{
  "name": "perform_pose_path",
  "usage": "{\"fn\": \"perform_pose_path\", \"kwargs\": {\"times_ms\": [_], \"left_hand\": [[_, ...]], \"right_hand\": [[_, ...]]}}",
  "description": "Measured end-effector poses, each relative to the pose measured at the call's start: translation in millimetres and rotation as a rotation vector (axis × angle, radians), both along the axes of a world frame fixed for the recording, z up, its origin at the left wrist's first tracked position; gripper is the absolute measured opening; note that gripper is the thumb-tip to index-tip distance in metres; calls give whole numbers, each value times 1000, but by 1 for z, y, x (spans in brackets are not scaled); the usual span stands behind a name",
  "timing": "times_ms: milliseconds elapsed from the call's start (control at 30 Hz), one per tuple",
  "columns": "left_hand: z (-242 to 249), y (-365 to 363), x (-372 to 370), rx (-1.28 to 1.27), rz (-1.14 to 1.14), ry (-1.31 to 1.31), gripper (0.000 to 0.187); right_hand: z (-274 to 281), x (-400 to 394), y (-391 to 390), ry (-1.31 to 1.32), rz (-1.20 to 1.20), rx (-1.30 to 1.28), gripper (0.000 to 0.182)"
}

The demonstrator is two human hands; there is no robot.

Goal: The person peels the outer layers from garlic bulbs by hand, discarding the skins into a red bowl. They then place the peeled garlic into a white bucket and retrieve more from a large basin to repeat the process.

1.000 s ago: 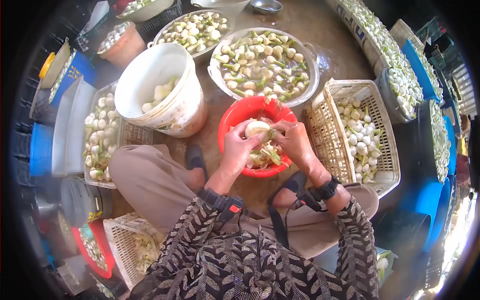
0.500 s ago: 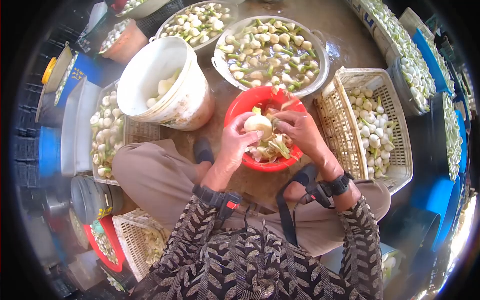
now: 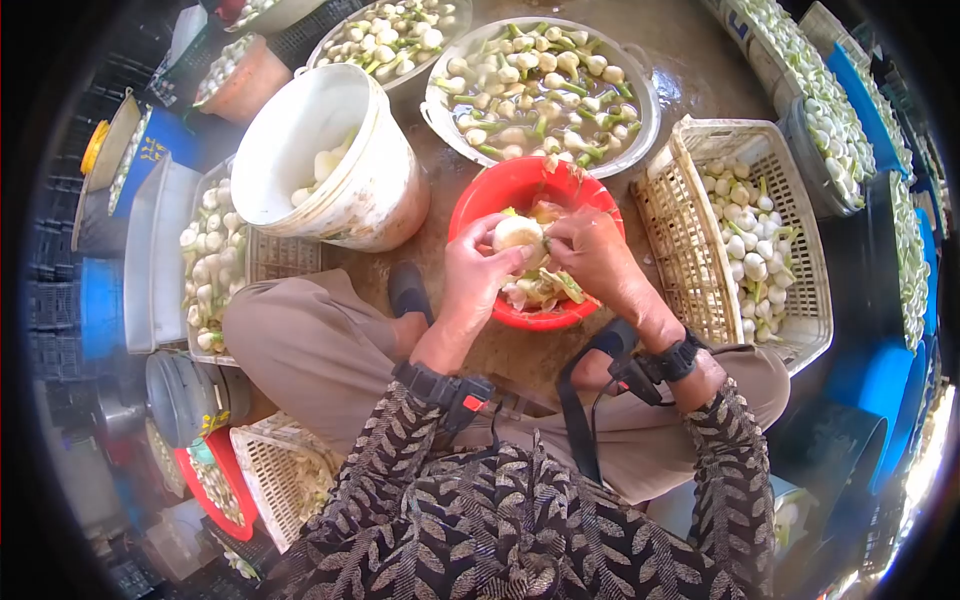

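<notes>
Peeling is the step in hand: a pale bulb [image 3: 517,232] sits over the red basin [image 3: 480,205], pinched in the left hand [image 3: 470,280] with thumb and fingers wrapped around it, while the right hand [image 3: 590,255] presses its fingertips against the bulb's near side — seemingly stripping skin or stalk. Trimmings [image 3: 540,290] lie in the basin below. A white bucket [image 3: 350,200] holding cleaned bulbs stands to the left, a metal pan [image 3: 640,110] of soaking bulbs beyond, a woven basket [image 3: 690,260] to the right. Judged next: the last skin must come free — firm hold, careful pull.
</notes>
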State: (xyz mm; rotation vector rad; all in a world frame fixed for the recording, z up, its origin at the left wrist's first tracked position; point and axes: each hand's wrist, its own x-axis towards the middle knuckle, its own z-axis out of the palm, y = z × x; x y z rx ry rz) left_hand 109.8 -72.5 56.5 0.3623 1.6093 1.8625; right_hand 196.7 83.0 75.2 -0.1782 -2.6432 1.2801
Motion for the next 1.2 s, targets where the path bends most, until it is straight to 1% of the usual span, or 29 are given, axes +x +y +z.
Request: {"fn": "perform_pose_path", "kwargs": {"times_ms": [67,100,200,267,300,333,367,400,433,467,500,533,600,633,667,733,800,867,933,967,1033,1067,1100,1167,1200], "left_hand": [[3,1,5,1,16,-19,41],[1,0,4,0,15,-19,41],[2,-6,-2,59,-22,-79,42],[11,-14,-9,171,-219,-206,45],[12,-19,-12,170,-226,-204,45],[12,-25,-16,278,-270,-271,48],[12,-27,-20,386,-313,-333,52],[12,-28,-24,383,-307,-322,52],[10,-32,-25,391,-289,-392,54],[7,-35,-25,399,-271,-465,56],[8,-33,-22,345,-210,-422,55],[5,-33,-22,343,-205,-425,55],[-3,-31,-21,261,-268,-355,51],[-6,-29,-19,262,-272,-358,51],[-9,-26,-18,259,-276,-368,49],[-7,-23,-16,252,-277,-379,47],[-5,-21,-13,240,-251,-369,43],[-3,-21,-13,231,-241,-382,43],[-5,-22,-12,223,-230,-395,44],[-7,-22,-12,230,-240,-390,45],[-7,-24,-11,236,-252,-388,45],[-6,-25,-11,236,-321,-351,47],[-6,-26,-12,235,-391,-312,49],[-7,-25,-15,257,-416,-287,50],[-5,-23,-16,281,-439,-258,51]], "right_hand": [[3,1,-8,45,-106,183,11],[2,2,-8,44,-107,182,11],[-4,0,-5,109,-126,164,11],[-6,0,5,12,-317,-40,13],[-30,-5,25,-29,-395,132,14],[-36,-5,35,-7,-394,304,15],[-41,-2,40,93,-359,141,16],[-40,-3,38,192,-309,-27,19],[-42,-7,33,195,-294,-38,19],[-43,-10,28,196,-209,13,21],[-40,-11,22,196,-127,66,23],[-25,-10,14,193,-124,62,23],[1,-6,-2,119,103,55,23],[0,-9,-6,293,152,186,18],[-2,-9,-5,293,148,189,18],[-8,-8,-7,281,150,335,11],[-13,-5,-13,281,116,380,9],[-13,-1,-18,282,82,426,8],[-11,1,-23,256,7,278,5],[-13,0,-23,256,7,277,5],[-23,-4,-22,208,-125,167,6],[-26,-5,-18,205,-128,168,6],[-28,-6,-12,118,-138,-42,8],[-39,-9,2,-101,-160,-445,16],[-36,-8,6,-99,-159,-441,16]]}}
